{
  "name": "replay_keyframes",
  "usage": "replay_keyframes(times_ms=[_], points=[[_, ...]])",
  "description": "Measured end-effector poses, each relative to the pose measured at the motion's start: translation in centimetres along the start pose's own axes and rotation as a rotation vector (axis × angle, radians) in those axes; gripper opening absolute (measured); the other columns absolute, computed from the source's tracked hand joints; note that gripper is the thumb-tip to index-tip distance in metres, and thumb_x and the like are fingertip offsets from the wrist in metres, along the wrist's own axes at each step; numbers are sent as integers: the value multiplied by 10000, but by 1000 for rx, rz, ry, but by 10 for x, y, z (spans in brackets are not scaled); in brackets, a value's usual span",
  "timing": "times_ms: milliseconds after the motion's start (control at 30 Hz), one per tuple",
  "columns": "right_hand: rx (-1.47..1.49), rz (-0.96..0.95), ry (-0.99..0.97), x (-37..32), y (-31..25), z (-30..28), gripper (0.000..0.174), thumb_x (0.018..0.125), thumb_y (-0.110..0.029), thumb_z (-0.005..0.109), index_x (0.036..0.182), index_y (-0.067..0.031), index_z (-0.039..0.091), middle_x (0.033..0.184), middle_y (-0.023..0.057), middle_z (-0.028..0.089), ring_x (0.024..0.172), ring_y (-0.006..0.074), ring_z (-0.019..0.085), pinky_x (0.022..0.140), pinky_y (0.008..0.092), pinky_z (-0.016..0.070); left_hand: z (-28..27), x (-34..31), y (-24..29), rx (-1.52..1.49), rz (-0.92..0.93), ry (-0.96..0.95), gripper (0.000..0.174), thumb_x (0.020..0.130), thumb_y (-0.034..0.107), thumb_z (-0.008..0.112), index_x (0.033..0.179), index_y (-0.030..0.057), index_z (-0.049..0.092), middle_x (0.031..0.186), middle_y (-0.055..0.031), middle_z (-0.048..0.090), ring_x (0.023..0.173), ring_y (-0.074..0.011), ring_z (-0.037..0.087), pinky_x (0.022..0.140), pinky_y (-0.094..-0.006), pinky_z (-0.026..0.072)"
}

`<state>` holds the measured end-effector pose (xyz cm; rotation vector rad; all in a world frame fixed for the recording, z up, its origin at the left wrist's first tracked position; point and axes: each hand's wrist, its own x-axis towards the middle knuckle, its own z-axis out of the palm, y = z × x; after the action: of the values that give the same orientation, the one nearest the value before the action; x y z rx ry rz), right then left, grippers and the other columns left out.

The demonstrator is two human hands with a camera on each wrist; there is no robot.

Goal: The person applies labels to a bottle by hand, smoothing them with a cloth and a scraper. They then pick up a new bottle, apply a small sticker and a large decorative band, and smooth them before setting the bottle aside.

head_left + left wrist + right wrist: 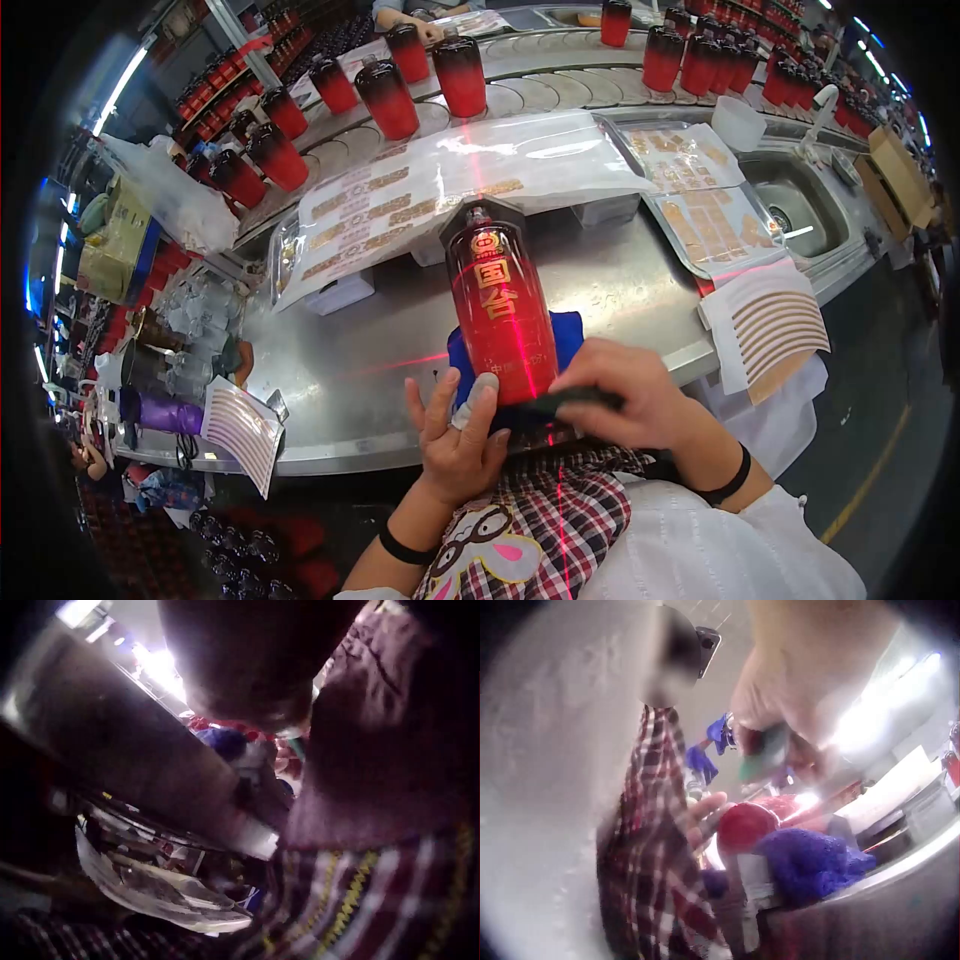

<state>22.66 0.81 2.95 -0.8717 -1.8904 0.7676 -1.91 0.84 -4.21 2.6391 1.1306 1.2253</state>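
A glossy red bottle (505,300) with gold characters lies with its neck away from me, its base on a blue cloth (567,335). The neck end rests in a dark angular holder (513,220). My left hand (455,440) is at the lower left of the bottle, fingers fairly straight and fingertips near its base, with pale covers on some fingers. My right hand (630,395) grips a dark flat object (590,398) just beside the base; in the right wrist view this object (769,754) shows a green edge, its exact kind blurred.
Several red-and-black bottles (385,100) stand on a curved conveyor behind the steel table (640,310). A plastic-covered sheet of gold labels (420,200) lies beyond the bottle. To the right are a label tray (705,225), a strip sheet (770,335) and a sink (790,205).
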Motion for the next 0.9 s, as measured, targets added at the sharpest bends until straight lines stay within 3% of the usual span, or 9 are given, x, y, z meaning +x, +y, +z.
replay_keyframes(times_ms=[100, 133, 233, 367, 467, 533, 667, 767, 900], points=[[78, 251, 224, -3, 3, -6, 153, 892, -102, 672, 1006, -9, 631, 804, 78, 612, 674, 144, 573, 615, 279, 449, -15, 29, -1, 114, 285, -179, 474, 876, 266, 639, 1314, 102, 562, 1179, -70, 687, 1346, -322, 426, 1172, -619, 93], [85, 260, 258, -1, 3, -5, 158, 898, -107, 666, 1012, -8, 622, 803, 82, 617, 672, 151, 576, 615, 284, 451, -15, 43, 2, 113, 325, -175, 452, 842, 267, 672, 1275, 154, 605, 1121, -17, 711, 1330, -288, 440, 1182, -609, 78], [4, 316, 243, -2, 3, -8, 184, 906, -89, 648, 1062, 2, 612, 872, 111, 644, 734, 178, 614, 669, 300, 483, -8, 59, -12, 63, 431, -151, 433, 831, 258, 683, 1244, 139, 628, 1127, -29, 709, 1313, -287, 448, 1182, -611, 80], [-254, 287, 417, -3, 9, -38, 260, 907, 16, 569, 1165, 12, 602, 1131, 195, 646, 1007, 272, 655, 857, 334, 511, -7, 32, -14, 14, 251, -111, 395, 833, 228, 662, 1205, 96, 645, 1123, -89, 703, 1277, -319, 468, 1161, -638, 142], [-581, 73, 222, 30, 13, -87, 431, 802, 159, 474, 1171, -4, 626, 1381, 228, 519, 1278, 389, 504, 1034, 402, 435, -3, 13, -14, -50, 131, -46, 404, 870, 204, 606, 1246, 55, 602, 1191, -156, 651, 1275, -367, 461, 1145, -637, 179], [-730, 46, -16, 76, 41, -109, 479, 789, 135, 494, 1206, -48, 643, 1397, 219, 508, 1281, 382, 500, 1063, 418, 421, 0, 9, -11, -108, 12, 12, 353, 881, 216, 620, 1215, 103, 648, 1150, -120, 678, 1260, -321, 487, 1150, -599, 213], [-927, 135, -506, 179, 134, -102, 512, 851, 90, 493, 1272, -161, 642, 1428, 160, 485, 1303, 363, 461, 1038, 451, 448, 3, 3, -19, -135, -44, 35, 369, 896, 239, 617, 1241, 106, 631, 1170, -111, 669, 1250, -315, 494, 1123, -578, 268], [-950, 428, -689, 210, 152, -74, 499, 890, 14, 507, 1305, -239, 620, 1452, 133, 458, 1300, 354, 458, 1016, 456, 465, -2, 5, -23, -178, -103, 20, 379, 906, 256, 619, 1254, 107, 625, 1172, -111, 665, 1240, -314, 501, 1100, -542, 312], [-1099, 393, -790, 210, 144, -63, 491, 912, -59, 518, 1340, -293, 579, 1431, 119, 465, 1262, 351, 487, 974, 467, 488, 1, 6, -30, -238, -141, 16, 384, 900, 271, 638, 1249, 111, 634, 1190, -144, 643, 1186, -314, 532, 1051, -511, 381]])
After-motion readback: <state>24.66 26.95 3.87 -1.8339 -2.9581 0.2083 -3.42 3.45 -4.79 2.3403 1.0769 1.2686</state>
